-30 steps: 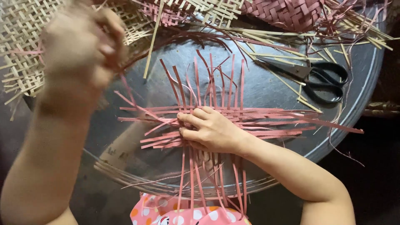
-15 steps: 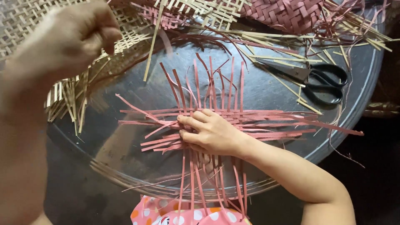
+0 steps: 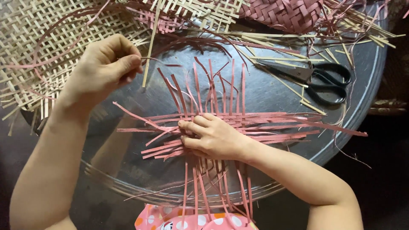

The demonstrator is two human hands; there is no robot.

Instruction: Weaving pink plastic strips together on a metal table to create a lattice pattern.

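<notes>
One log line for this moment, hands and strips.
left hand: pinching thin pink strip | right hand: pressing pink weave flat | scissors: idle on round tray

Left hand (image 3: 104,68): my hand raised over the upper left, fingers curled in toward the palm, thumb pressed against the index fingertip in a pinch.
Left wrist: straight, back of the hand facing up.
Left forearm: bare, running down to the lower left corner of the view.
Right hand (image 3: 211,136): my hand laid flat, palm down, fingers together and pointing left.
Right wrist: slightly bent.
Right forearm: bare, slanting in from the lower right, elbow bent.
</notes>
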